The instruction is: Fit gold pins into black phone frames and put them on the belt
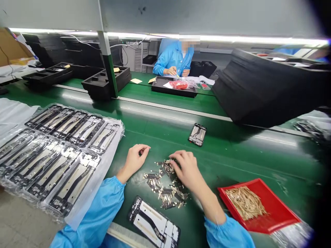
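My left hand [136, 159] rests on the green belt [232, 151] with its fingers curled in; I cannot make out anything inside it. My right hand [186, 168] lies over a scattered pile of small gold-and-black metal parts [165, 187], fingertips bent down into the pile's far edge. A phone frame [154, 223] lies flat near me, between my blue sleeves. A second phone frame [197, 134] sits alone farther out on the belt.
Clear trays of several phone frames [51, 151] lie at my left. A red tray [274, 213] with thin gold strips sits at my right. Black foam trays [261, 89] are stacked at far right and far left. A person in blue [173, 58] works across the belt.
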`<state>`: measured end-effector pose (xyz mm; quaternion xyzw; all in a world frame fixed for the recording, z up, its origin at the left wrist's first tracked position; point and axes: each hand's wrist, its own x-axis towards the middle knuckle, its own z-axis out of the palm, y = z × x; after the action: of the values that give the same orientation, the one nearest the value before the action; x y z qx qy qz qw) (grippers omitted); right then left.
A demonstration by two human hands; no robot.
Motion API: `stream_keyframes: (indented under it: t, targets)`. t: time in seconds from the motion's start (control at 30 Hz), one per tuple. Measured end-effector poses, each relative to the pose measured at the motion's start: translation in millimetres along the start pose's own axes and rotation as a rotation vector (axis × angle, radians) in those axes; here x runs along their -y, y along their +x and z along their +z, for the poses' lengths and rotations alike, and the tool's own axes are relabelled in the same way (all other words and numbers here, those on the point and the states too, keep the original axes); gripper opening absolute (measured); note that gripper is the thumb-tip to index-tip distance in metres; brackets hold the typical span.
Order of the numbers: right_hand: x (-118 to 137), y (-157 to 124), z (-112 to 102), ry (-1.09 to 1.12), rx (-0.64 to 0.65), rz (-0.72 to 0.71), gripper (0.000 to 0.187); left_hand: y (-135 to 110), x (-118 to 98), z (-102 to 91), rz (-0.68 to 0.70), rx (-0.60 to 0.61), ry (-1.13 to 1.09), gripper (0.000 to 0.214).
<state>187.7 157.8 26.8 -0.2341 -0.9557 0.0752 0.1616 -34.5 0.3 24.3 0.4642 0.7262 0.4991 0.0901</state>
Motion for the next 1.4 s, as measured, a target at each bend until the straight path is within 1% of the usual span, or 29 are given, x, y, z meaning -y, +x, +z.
stream_keyframes:
  t: [0.07, 0.13, 0.2, 0.3, 0.4, 0.47, 0.57, 0.63, 0.7, 0.87, 1.0, 1.07, 1.1, 1.17, 1.2, 1.23, 1.27, 1.3, 1.33, 1.4]
  targets:
    - [27, -7, 4, 0.086, 0.094, -0.124, 0.019, -4, 1, -1.0, -0.006, 0.006, 0.005, 0.025]
    - [45, -11, 11, 0.142, 0.142, -0.16, 0.016, -5, 0, -1.5, 0.002, 0.036, 0.008, 0.023]
    - [53, -14, 20, 0.157, 0.146, -0.143, 0.016, -4, -3, -2.0, 0.029, 0.084, 0.011, 0.021]
    - [55, -15, 27, 0.164, 0.12, -0.115, 0.018, -5, -7, -3.3, 0.108, 0.203, 0.016, 0.018]
    - [54, -17, 24, 0.218, 0.046, -0.033, 0.02, -8, -11, -3.6, 0.2, 0.355, 0.008, 0.024]
    - [55, -18, 18, 0.346, -0.008, 0.061, 0.023, -10, -12, -2.4, 0.232, 0.412, -0.008, 0.032]
    - [54, -19, 10, 0.62, -0.022, 0.176, 0.027, -10, -13, 0.0, 0.215, 0.398, -0.023, 0.041]
    - [52, -19, 7, 0.773, 0.008, 0.204, 0.027, -10, -13, 0.7, 0.194, 0.367, -0.023, 0.042]
    - [49, -19, 6, 0.868, 0.027, 0.222, 0.027, -9, -13, 0.4, 0.187, 0.353, -0.019, 0.042]
    - [44, -16, 6, 0.94, 0.023, 0.228, 0.029, -7, -10, -0.1, 0.202, 0.342, -0.01, 0.04]
    - [46, -14, 4, 0.966, -0.005, 0.217, 0.028, -9, -11, 3.5, 0.212, 0.3, -0.043, 0.035]
    - [51, -14, 0, 0.975, -0.036, 0.22, 0.027, -16, -17, 6.2, 0.224, 0.26, -0.078, 0.033]
    - [55, -16, -3, 0.982, -0.053, 0.22, 0.027, -22, -23, 7.5, 0.24, 0.248, -0.107, 0.037]
    - [63, -21, -10, 0.999, -0.103, 0.211, 0.026, -40, -37, 9.9, 0.261, 0.273, -0.232, 0.044]
    - [68, -26, -14, 1.0, -0.135, 0.204, 0.024, -50, -45, 11.3, 0.246, 0.31, -0.335, 0.046]
    - [73, -32, -18, 0.987, -0.172, 0.196, 0.022, -61, -54, 13.1, 0.201, 0.351, -0.461, 0.048]
    - [78, -39, -21, 0.962, -0.212, 0.187, 0.02, -72, -63, 15.5, 0.122, 0.376, -0.591, 0.053]
    - [84, -47, -23, 0.927, -0.246, 0.179, 0.017, -83, -72, 18.6, 0.014, 0.373, -0.697, 0.056]
    - [89, -55, -25, 0.884, -0.269, 0.171, 0.015, -93, -81, 22.3, -0.106, 0.345, -0.766, 0.054]
    - [99, -73, -27, 0.797, -0.303, 0.167, 0.014, -108, -95, 30.8, -0.338, 0.251, -0.851, 0.046]
